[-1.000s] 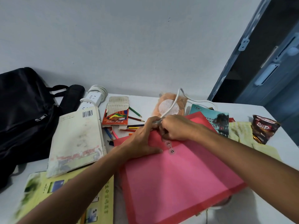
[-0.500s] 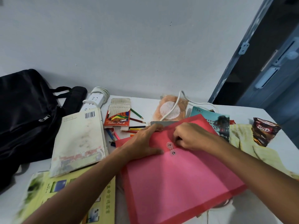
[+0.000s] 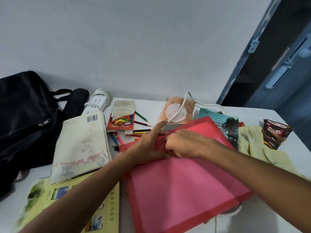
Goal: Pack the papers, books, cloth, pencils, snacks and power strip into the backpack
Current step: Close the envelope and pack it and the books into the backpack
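A red envelope (image 3: 181, 190) lies on the white table (image 3: 252, 221) in front of me. My left hand (image 3: 146, 147) holds its upper left edge, index finger straight, with a fold of red flap bunched between thumb and fingers. My right hand (image 3: 185, 143) is curled and pinches the flap at the clasp, which it hides. The black backpack (image 3: 25, 123) lies at the far left. Beside it are the white power strip (image 3: 96, 105), a white book (image 3: 82, 145), a yellow-green book (image 3: 67, 207), the pencil box (image 3: 122, 118) and loose pencils (image 3: 141, 130).
Behind the envelope lie an orange snack bag (image 3: 178, 111) crossed by a white cable (image 3: 202, 103), a teal book (image 3: 225, 125), a yellow cloth (image 3: 262, 148) and a dark snack packet (image 3: 274, 132). A wall runs behind the table. A blue door (image 3: 286, 73) stands at the right.
My right hand moved left onto the clasp, which it now covers. The flap's edge is now bunched between my two hands, and grey paper shows under it.
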The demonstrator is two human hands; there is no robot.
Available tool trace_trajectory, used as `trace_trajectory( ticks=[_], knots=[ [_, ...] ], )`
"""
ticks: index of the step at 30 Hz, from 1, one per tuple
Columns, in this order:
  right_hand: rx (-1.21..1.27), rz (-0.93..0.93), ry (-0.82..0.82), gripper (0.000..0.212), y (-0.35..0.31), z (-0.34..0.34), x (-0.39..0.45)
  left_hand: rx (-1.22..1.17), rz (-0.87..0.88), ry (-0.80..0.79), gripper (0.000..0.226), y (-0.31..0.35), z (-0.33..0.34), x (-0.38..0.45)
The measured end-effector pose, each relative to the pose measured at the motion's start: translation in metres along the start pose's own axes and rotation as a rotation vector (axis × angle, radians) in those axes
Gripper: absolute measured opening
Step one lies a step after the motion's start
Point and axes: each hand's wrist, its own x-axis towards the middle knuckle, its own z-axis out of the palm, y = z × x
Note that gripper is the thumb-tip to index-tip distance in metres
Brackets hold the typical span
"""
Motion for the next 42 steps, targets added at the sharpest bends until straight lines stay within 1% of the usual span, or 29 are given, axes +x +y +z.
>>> trace_trajectory(
  ticks=[3, 6, 11, 13, 15, 18, 22, 24, 29, 35, 39, 42],
  knots=[
    [0.132, 0.011, -0.056, 0.015, 0.012, -0.001, 0.013, -0.053, -0.025, -0.01, 0.117, 0.0, -0.002, 0.0],
    [0.242, 0.022, -0.046, 0.01, 0.021, -0.001, 0.022, -0.065, -0.036, -0.025, 0.118, -0.002, -0.001, 0.001],
    [0.352, 0.101, -0.041, 0.012, 0.03, 0.0, 0.024, -0.059, -0.076, -0.033, 0.118, -0.001, 0.0, 0.001],
    [0.371, 0.126, -0.011, 0.009, 0.035, 0.004, 0.021, -0.042, -0.085, -0.038, 0.119, -0.002, 0.001, 0.0],
    [0.355, 0.157, 0.024, 0.006, 0.042, 0.008, 0.015, -0.022, -0.094, -0.032, 0.118, -0.003, 0.001, -0.002],
    [0.331, 0.164, 0.05, 0.008, 0.046, 0.01, 0.005, -0.017, -0.104, -0.025, 0.117, -0.001, 0.0, -0.003],
    [0.212, 0.149, 0.088, 0.01, 0.041, 0.015, -0.012, -0.024, -0.111, -0.028, 0.116, 0.0, 0.0, -0.002],
    [0.163, 0.144, 0.084, 0.011, 0.036, 0.017, -0.019, -0.028, -0.11, -0.028, 0.116, 0.0, 0.0, -0.002],
    [0.157, 0.149, 0.034, 0.008, 0.021, 0.017, -0.029, -0.028, -0.1, -0.021, 0.115, -0.001, 0.0, -0.003],
    [0.135, 0.15, 0.065, 0.008, 0.01, 0.013, -0.032, -0.033, -0.092, -0.011, 0.115, -0.003, 0.001, -0.003],
    [0.052, 0.085, 0.099, 0.011, 0.002, 0.016, -0.021, -0.034, -0.068, -0.011, 0.115, -0.003, 0.002, -0.002],
    [0.033, 0.018, 0.05, 0.015, -0.001, 0.014, -0.007, -0.036, -0.05, -0.001, 0.115, -0.003, 0.002, -0.003]
  ],
)
